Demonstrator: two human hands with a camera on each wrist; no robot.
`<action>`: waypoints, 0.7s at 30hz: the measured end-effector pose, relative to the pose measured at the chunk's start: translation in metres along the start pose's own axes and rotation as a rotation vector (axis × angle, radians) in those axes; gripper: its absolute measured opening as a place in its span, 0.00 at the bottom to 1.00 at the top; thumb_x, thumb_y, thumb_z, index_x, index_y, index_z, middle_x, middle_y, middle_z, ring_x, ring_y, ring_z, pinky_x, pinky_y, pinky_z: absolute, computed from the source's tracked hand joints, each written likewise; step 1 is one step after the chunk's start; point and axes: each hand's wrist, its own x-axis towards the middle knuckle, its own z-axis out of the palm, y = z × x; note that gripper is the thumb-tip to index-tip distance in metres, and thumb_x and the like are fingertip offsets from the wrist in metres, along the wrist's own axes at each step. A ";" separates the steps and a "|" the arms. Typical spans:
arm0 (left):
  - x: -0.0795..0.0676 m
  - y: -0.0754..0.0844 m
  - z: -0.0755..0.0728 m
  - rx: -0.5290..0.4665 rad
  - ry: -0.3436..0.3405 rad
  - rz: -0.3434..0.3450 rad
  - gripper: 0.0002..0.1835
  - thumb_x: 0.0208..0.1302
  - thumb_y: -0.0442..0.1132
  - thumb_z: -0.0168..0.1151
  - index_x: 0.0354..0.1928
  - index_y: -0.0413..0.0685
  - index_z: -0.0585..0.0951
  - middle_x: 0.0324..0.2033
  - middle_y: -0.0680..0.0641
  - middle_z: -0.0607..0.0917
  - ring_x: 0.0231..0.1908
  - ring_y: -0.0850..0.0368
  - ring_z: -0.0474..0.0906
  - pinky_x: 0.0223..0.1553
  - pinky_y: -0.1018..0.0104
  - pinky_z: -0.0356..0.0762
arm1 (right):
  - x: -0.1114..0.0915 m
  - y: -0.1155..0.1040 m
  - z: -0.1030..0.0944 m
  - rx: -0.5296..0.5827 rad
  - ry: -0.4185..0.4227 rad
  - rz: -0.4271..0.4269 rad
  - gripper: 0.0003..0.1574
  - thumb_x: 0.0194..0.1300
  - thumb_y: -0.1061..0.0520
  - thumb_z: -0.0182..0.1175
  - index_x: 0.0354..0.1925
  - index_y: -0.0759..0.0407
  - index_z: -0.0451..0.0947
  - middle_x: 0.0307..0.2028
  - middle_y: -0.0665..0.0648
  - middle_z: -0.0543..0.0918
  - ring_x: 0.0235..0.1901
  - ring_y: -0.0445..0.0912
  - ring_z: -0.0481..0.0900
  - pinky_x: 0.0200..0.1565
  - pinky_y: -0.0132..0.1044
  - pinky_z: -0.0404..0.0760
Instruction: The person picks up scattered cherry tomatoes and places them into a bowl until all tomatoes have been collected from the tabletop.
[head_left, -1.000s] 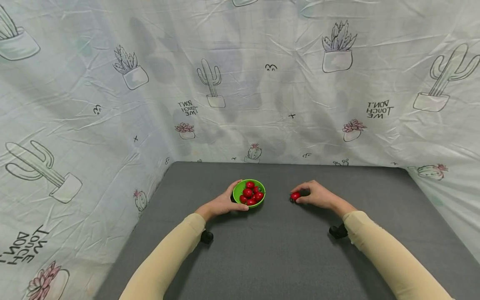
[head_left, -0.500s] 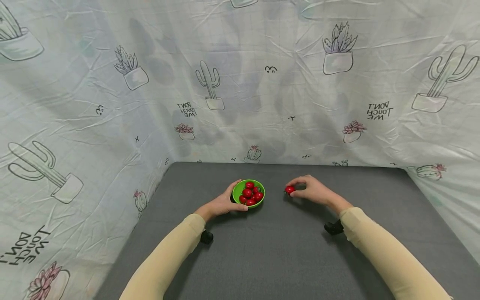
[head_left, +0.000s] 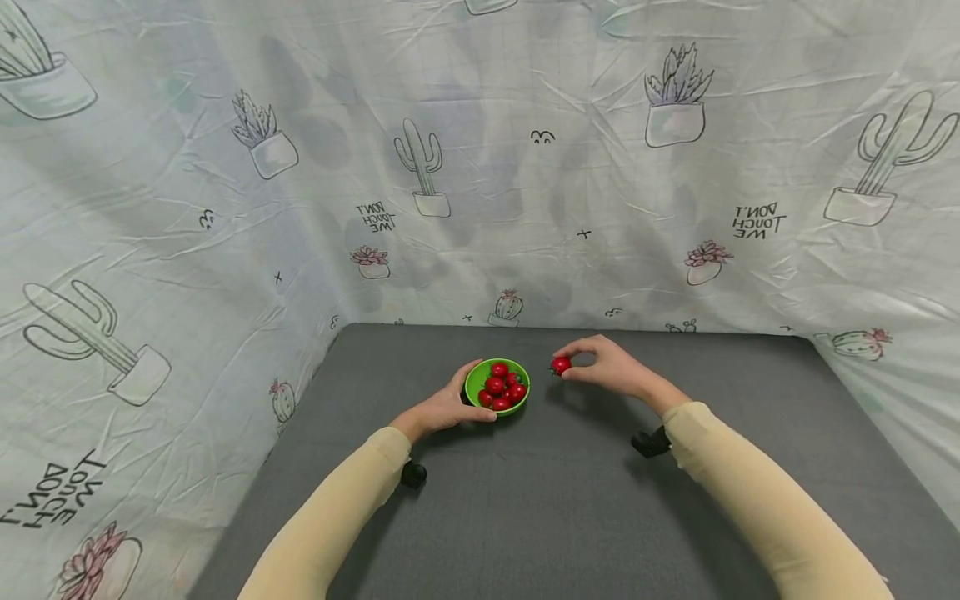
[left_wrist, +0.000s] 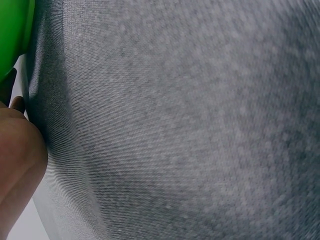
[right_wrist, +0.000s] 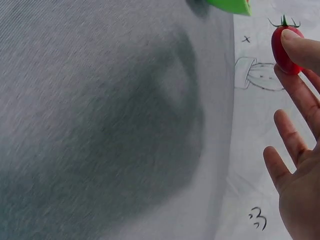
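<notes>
A small green bowl [head_left: 517, 403] holding several red cherry tomatoes [head_left: 495, 385] stands on the grey table [head_left: 570, 500]. My left hand [head_left: 448, 406] grips the bowl's left rim, thumb along the front; in the left wrist view only a sliver of the bowl [left_wrist: 11, 35] and part of the left hand [left_wrist: 17, 165] show. My right hand [head_left: 603, 363] is lifted above the table just right of the bowl and pinches one red cherry tomato [head_left: 560, 365] between thumb and forefinger. The right wrist view shows that tomato [right_wrist: 283, 44] with its green stem, the other fingers [right_wrist: 295, 127] spread loosely.
A wrinkled cloth printed with cacti and potted plants [head_left: 525, 167] hangs behind and at both sides of the table. Black wrist-camera mounts sit under my left sleeve [head_left: 413, 474] and my right sleeve [head_left: 649, 442].
My right hand has lifted the tomato off the table and carried it left and up toward the bowl. The left hand and bowl have stayed put.
</notes>
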 end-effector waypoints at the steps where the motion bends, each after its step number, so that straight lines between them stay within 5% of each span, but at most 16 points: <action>1: 0.000 0.000 0.000 0.002 0.001 0.000 0.59 0.57 0.50 0.79 0.82 0.62 0.48 0.78 0.44 0.54 0.76 0.46 0.52 0.72 0.43 0.52 | 0.001 -0.002 0.001 -0.004 -0.001 -0.006 0.27 0.68 0.44 0.70 0.61 0.50 0.83 0.56 0.50 0.82 0.69 0.57 0.62 0.64 0.64 0.63; 21: 0.001 -0.004 0.002 0.017 0.002 -0.017 0.59 0.58 0.51 0.78 0.82 0.60 0.48 0.76 0.44 0.56 0.74 0.47 0.55 0.71 0.42 0.53 | 0.035 -0.035 0.026 0.033 -0.031 -0.091 0.25 0.69 0.47 0.69 0.61 0.52 0.83 0.56 0.48 0.82 0.68 0.55 0.62 0.64 0.63 0.63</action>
